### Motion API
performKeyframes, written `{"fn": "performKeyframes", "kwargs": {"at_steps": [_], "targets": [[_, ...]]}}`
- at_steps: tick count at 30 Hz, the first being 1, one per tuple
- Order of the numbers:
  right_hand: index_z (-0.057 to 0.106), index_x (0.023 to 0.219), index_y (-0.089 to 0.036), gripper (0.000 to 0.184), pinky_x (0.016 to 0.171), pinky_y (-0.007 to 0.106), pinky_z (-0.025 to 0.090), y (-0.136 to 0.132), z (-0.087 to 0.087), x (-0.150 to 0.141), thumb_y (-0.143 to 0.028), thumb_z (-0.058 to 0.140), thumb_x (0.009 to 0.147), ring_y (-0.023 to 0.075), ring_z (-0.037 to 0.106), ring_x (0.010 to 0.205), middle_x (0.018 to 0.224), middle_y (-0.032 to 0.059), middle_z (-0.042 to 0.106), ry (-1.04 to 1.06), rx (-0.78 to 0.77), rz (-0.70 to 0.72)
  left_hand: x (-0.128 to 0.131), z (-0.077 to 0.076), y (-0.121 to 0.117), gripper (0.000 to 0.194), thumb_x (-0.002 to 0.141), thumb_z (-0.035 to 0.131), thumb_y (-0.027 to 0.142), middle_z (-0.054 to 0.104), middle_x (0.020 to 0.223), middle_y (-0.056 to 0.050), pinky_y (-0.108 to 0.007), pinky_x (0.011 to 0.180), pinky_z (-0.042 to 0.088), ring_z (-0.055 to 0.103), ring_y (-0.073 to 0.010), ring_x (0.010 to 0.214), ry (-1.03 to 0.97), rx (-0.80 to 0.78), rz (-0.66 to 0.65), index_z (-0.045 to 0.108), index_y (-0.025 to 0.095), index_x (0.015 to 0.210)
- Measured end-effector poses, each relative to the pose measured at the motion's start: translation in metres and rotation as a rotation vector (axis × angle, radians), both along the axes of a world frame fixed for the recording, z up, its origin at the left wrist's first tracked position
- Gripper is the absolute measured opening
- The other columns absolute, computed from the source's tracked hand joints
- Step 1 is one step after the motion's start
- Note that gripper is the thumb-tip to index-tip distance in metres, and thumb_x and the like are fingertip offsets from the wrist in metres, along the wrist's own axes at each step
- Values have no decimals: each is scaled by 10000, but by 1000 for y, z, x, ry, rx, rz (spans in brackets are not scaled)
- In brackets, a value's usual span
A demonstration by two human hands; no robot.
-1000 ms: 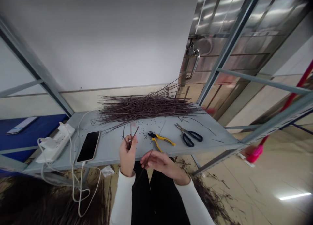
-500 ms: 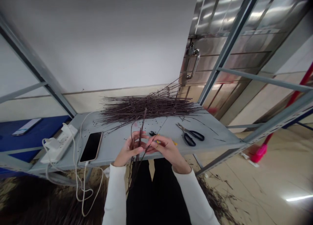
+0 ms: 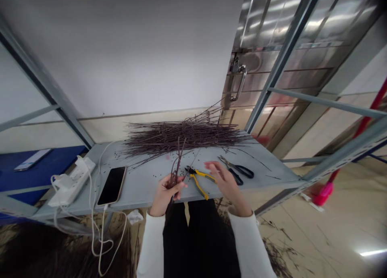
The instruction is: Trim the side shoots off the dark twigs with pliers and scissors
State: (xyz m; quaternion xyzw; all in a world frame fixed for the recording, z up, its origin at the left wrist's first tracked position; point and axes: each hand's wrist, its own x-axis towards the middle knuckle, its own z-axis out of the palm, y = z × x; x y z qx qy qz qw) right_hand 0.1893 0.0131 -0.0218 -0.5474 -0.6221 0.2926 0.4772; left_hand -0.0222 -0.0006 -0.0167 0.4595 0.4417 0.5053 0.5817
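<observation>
On the grey metal worktop (image 3: 136,197) of a steel shelf rack, the left hand's fingers (image 3: 178,185) clench a small bunch of dark twigs (image 3: 177,161) upright; the right hand (image 3: 226,185) is open, gripping nothing, just above yellow-handled diagonal cutters (image 3: 198,181), beside black-handled scissors (image 3: 242,172). A loose twig pile (image 3: 181,136) lies behind, with a steel door (image 3: 272,40) at upper right.

White wall (image 3: 115,48) with cream lower band (image 3: 169,117); stainless steel door (image 3: 272,24) with bar handle (image 3: 240,84) at right. Grey metal shelf frame (image 3: 281,56) in front, its shelf board (image 3: 142,189) low across view. Blue surface (image 3: 51,155) at left. Beige tile floor (image 3: 317,237), light glare (image 3: 373,252) near corner. Red pole (image 3: 371,113) and pink brush head (image 3: 322,195) right.
</observation>
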Motion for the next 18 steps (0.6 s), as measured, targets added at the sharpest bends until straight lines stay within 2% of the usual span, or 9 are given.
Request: {"fn": "performKeyframes", "kwargs": {"at_steps": [2,3,5,8,12,15,18], "targets": [[619,978,-185,324,849,391,489,12,-28,29,-384,370,921,239,612,935,1002,127,647,-354,9,-306,-1,0,-2,377,618,774,425,682,651,-36,-191,356,281,432,-51,362,-13,1,27,638,131,809],[616,983,-151,294,889,446,455,17,-42,42,-341,412,891,281,586,982,1011,165,631,-415,-9,-395,-1,1,-2,370,616,777,420,685,651,-36,-189,357,280,429,-48,363,-22,2,45,643,132,806],[596,1016,-85,297,926,525,395,26,-68,65,-281,449,848,345,537,1053,1049,232,589,-481,-40,-494,-1,4,-4,367,610,780,419,686,647,-31,-184,358,272,417,-42,362,-39,9,81,654,135,805],[577,1028,-68,304,928,509,388,33,-91,86,-265,503,809,356,521,1072,1106,250,552,-551,-73,-517,2,10,-7,400,606,770,458,696,688,-39,-181,344,228,386,-27,350,-43,23,126,680,135,824],[550,1059,-117,316,911,446,404,35,-102,101,-316,543,814,321,535,1057,1113,200,568,-633,-93,-468,5,17,-10,415,630,753,474,711,799,-58,-183,335,196,373,-11,345,-41,30,174,703,147,880],[534,1089,-88,403,847,458,419,38,-105,113,-356,580,791,353,537,1034,1089,234,568,-675,-145,-474,6,19,-12,393,647,752,446,711,805,-50,-184,330,201,384,-12,339,-57,36,201,706,165,918],[596,978,-95,381,782,449,428,45,-102,128,-367,651,716,370,562,973,997,233,600,-695,-208,-451,6,21,-15,374,656,751,424,702,768,-37,-183,324,185,379,-9,325,-74,51,218,706,171,928]]}}
